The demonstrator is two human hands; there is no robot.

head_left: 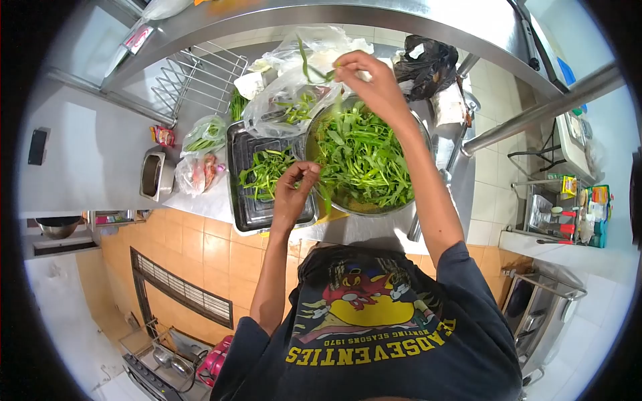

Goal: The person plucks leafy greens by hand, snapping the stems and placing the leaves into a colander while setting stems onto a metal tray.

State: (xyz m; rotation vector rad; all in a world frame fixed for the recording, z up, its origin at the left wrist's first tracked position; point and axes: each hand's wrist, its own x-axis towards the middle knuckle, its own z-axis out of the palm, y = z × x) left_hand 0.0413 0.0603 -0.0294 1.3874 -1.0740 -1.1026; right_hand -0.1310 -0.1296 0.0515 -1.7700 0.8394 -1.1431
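My right hand [374, 80] is raised above the colander, its fingers pinched on a long green leafy stem [307, 63] that sticks out to the left. Lower down, my left hand [293, 194] is closed in a pinch between the tray and the colander. A narrow green leaf [325, 198] hangs at its fingertips and appears held there. Leafy green stems [368, 157] heap up in the round mesh colander [311, 144]. To the left, a black tray [235, 184] has a smaller pile of cut greens [264, 175] in it.
A clear plastic bag [271, 113] with more greens lies behind the tray. Left of it are a wire rack [200, 73], bagged vegetables [204, 137] and a metal container [157, 175]. A black bag [428, 67] sits at the back right. A steel shelf [374, 20] crosses above the counter.
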